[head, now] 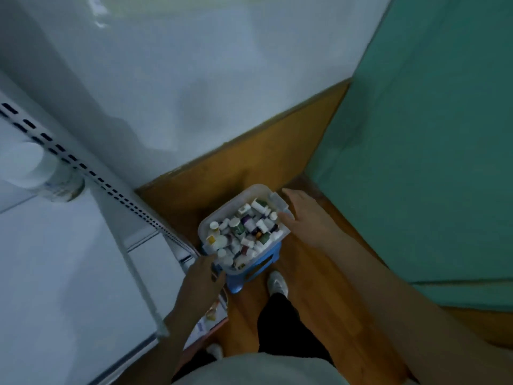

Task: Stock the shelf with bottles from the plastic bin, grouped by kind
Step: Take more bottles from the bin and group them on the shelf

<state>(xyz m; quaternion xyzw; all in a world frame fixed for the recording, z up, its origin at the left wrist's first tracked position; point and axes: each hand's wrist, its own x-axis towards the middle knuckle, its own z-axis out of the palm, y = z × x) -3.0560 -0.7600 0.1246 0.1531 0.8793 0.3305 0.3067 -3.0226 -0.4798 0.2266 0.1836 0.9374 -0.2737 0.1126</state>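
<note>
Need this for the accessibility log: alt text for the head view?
Seen from above, a person reaches both hands to a clear plastic bin full of small bottles, set on a blue stool on a wooden floor; the left hand touches its near corner, the right hand its far side. A white shelf at left holds one white-capped bottle.

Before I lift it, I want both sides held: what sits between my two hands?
In the head view, the plastic bin of bottles sits between left hand and right hand.
</note>
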